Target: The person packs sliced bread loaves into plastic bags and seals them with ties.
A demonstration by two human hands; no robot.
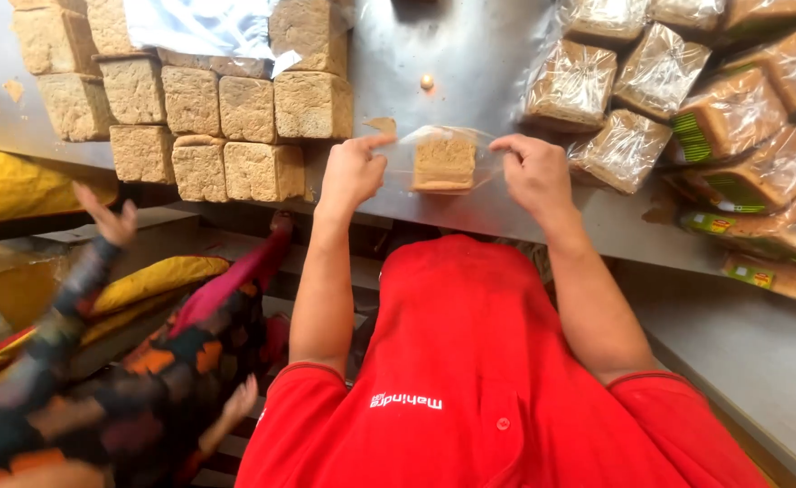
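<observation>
In the head view, we have a small brown bread block (444, 162) sitting inside a clear plastic bag (479, 167) on the steel counter (470, 63), and our two hands pinch the bag on either side of it. Our left hand (353, 172) grips the bag's left edge between thumb and forefinger, the forefinger stretched toward the block; our right hand (535, 173) is closed on the bag's right edge in the same way. To do this well, we judge that we should keep both pinches level and the film taut, so the block stays square and flat inside and does not crumble at its corners. The block lies between our hands, just beside each, near the counter's front edge. To the left, unwrapped bread blocks (222, 108) are stacked in rows; to the right, already bagged loaves (678, 99) lie heaped together. A co-worker's patterned sleeve (73, 361) shows blurred at lower left, well apart from our hands.
</observation>
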